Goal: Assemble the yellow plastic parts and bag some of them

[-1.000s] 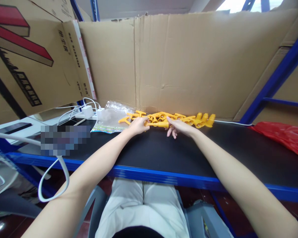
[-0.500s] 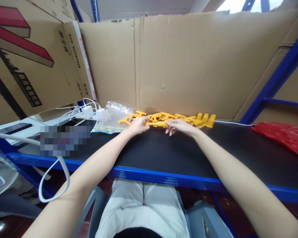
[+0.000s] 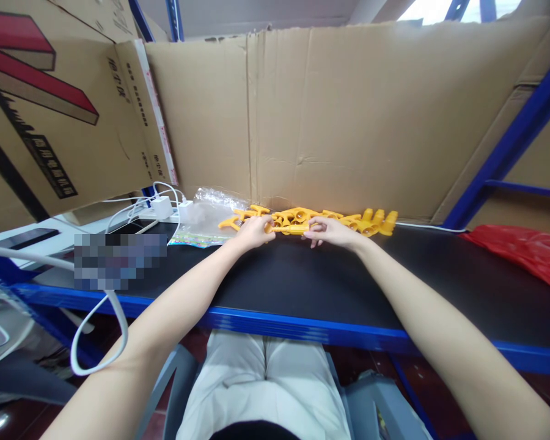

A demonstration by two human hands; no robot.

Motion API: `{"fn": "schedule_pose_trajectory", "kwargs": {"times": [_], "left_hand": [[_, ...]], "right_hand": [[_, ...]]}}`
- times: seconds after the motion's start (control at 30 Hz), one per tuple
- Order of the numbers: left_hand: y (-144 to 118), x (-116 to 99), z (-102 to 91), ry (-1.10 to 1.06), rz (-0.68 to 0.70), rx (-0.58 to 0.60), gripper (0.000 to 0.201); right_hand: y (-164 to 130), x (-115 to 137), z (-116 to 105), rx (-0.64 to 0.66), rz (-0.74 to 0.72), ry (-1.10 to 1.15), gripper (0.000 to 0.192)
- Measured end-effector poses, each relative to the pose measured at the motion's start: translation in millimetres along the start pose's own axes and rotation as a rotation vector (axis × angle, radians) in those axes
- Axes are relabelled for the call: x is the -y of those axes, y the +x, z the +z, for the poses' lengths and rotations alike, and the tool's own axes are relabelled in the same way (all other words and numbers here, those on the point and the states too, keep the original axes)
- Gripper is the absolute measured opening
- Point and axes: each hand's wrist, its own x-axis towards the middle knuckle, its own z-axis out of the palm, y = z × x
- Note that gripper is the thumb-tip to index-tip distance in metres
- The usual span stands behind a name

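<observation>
Both hands out at the far edge of the black counter (image 3: pixel 302 275), against the cardboard wall (image 3: pixel 348 116). Left hand (image 3: pixel 253 231) clenched on one end of a yellow part (image 3: pixel 292 229), right hand (image 3: pixel 332 231) pinching the other end, part held level between them just off the counter. Behind it, touching, a row of yellow parts (image 3: pixel 348 220) along the wall. Clear bag (image 3: pixel 206 214) just left of the row, chargers (image 3: pixel 165 206) beyond, red bag (image 3: pixel 522 250) well apart to the right
</observation>
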Motion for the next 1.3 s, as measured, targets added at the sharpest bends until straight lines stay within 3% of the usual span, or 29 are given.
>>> {"fn": "schedule_pose_trajectory", "kwargs": {"times": [0.27, 0.4, 0.5, 0.63, 1.03, 1.3], "left_hand": [[-0.4, -2.7, -1.4, -0.008, 0.002, -0.003, 0.023], [0.3, -1.8, -2.3, -0.001, -0.014, 0.001, 0.022], [0.5, -1.3, -2.1, 0.000, -0.008, 0.003, 0.022], [-0.1, -2.6, -2.3, 0.002, -0.009, 0.012, 0.024], [-0.2, -3.2, -1.7, 0.001, -0.024, 0.011, 0.025], [0.0, -4.4, -2.5, 0.014, -0.030, 0.016, 0.027]], "right_hand": [[1.1, 6.9, 9.0, 0.030, 0.133, 0.009, 0.059], [0.9, 4.2, 4.5, -0.018, 0.072, 0.012, 0.041], [0.2, 2.6, 1.7, -0.047, 0.025, 0.026, 0.047], [-1.3, 5.2, 1.5, -0.038, 0.027, 0.018, 0.032], [-1.5, 9.5, 5.8, -0.038, 0.056, 0.108, 0.033], [1.6, 4.5, 6.8, -0.050, 0.106, 0.161, 0.023]]}}
